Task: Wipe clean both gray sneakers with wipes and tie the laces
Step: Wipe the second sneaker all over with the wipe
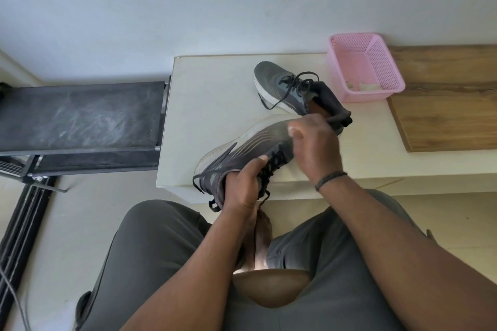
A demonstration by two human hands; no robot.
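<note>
Nearest the camera: two knees in grey trousers, person seated, both forearms reaching forward; a dark braided band on the right wrist.

Just beyond the knees, at the near edge of the cream table:
- Left hand, fingers curled round the heel and collar of a grey sneaker, thumb laid along the lace row.
- Held sneaker: tipped on its side, pale sole turned away to the left, toe pointing toward the far right, black laces loose, one end hanging below the heel.
- Right hand, clenched over the toe end of the held sneaker; a small white scrap shows between thumb and forefinger, too little visible to say it is a wipe.

Middle of the table:
- Second grey sneaker, standing on its white sole, toe pointing to the far left, laces untied and trailing onto the tabletop, a dark sock spilling from its opening.

Far right corner of the table:
- Pink mesh basket, just beside the second sneaker, pale crumpled pieces lying in its bottom.
- Wooden board, to the right of the basket.

Left of the table: black padded bench on a metal frame, set against the white wall.
</note>
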